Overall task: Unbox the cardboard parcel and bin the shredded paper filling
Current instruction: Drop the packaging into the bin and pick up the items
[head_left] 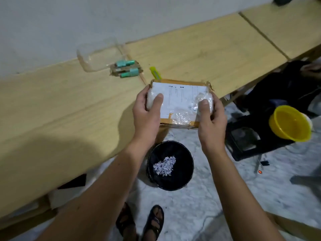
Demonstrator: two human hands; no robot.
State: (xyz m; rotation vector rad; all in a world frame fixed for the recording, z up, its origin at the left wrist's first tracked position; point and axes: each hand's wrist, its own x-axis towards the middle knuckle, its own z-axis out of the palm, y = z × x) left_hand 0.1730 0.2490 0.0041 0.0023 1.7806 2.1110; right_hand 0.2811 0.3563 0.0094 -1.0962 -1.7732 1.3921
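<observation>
At the table's edge (pixel 97 119), above the black bin (pixel 152 171), the left hand (pixel 145 115) and right hand (pixel 211 119) grasp the cardboard parcel (pixel 178 101) by its ends; tape looks intact, so unboxing seems ahead, though shredded paper (pixel 165 165) already lies binned

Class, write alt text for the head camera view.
Two hands, left hand and right hand, hold a taped cardboard parcel at the edge of a wooden table, above a black bin holding shredded paper.
</observation>
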